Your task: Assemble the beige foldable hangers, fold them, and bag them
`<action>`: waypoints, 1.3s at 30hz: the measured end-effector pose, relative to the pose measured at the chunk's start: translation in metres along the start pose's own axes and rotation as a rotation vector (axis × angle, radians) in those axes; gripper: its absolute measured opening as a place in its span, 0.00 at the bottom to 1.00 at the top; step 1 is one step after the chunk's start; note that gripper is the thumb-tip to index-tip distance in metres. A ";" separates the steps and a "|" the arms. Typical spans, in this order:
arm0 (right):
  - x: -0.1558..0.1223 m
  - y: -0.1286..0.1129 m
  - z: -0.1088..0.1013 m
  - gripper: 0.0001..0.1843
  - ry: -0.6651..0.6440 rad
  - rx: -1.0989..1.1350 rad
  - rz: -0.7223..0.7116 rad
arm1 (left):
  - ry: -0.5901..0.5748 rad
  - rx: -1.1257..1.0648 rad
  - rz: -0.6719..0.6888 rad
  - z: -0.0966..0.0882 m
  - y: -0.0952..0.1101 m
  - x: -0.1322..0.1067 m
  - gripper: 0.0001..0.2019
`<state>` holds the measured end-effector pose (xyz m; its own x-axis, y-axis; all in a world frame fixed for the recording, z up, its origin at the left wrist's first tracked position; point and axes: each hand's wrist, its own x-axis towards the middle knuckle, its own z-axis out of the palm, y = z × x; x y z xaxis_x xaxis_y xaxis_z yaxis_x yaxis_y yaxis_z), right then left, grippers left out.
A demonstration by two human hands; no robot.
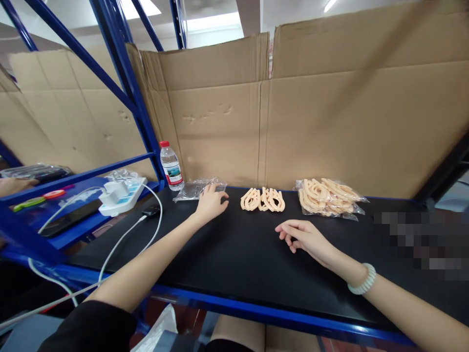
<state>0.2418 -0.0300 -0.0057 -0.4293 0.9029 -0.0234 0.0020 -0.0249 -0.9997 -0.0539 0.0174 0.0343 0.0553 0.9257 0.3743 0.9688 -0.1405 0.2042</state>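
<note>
My left hand [212, 203] reaches over a stack of clear plastic bags [192, 189] at the back left of the black table. Its fingertips rest at the bags' right part, with thumb and fingers apart. My right hand [302, 238] hovers over the table right of the middle, fingers loosely bent and nothing in them. Two bunches of peach-coloured looped strands, a left bunch [250, 199] and a right bunch [271, 199], lie side by side between the hands, near the back edge. Farther right, similar loops sit in a pile of filled clear bags [326, 196].
A water bottle [171, 166] with a red cap stands at the back left. A white power strip [122, 196] and white cables lie left of the table [234, 254]. Cardboard sheets [220, 122] wall off the back; a blue metal frame [141, 122] rises left.
</note>
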 end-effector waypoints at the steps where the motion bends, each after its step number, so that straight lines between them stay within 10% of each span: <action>1: 0.000 0.001 0.000 0.22 0.001 0.000 -0.003 | 0.015 0.037 -0.014 -0.002 -0.005 -0.007 0.09; 8: 0.001 0.001 0.000 0.23 0.020 -0.015 0.018 | 0.019 0.169 -0.122 -0.003 -0.036 -0.015 0.30; 16: 0.000 -0.002 0.002 0.24 0.044 -0.023 0.037 | -0.074 0.169 -0.122 -0.013 -0.047 -0.010 0.12; 23: -0.001 -0.014 -0.008 0.25 0.130 -0.107 -0.077 | 0.036 -0.001 0.123 -0.060 -0.029 -0.115 0.10; 28: -0.003 -0.021 -0.009 0.24 0.175 -0.205 -0.165 | -0.144 -0.426 0.309 -0.062 -0.016 -0.171 0.12; 35: -0.010 -0.009 0.004 0.19 0.183 -0.552 -0.294 | -0.198 -0.795 0.113 -0.039 0.019 -0.135 0.10; 39: -0.026 -0.017 0.020 0.15 0.197 -0.806 -0.612 | -0.192 -0.602 0.271 -0.024 0.033 -0.105 0.14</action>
<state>0.2348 -0.0614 0.0120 -0.4054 0.7204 0.5627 0.4693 0.6923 -0.5482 -0.0336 -0.0928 0.0230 0.3724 0.8686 0.3269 0.6150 -0.4948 0.6140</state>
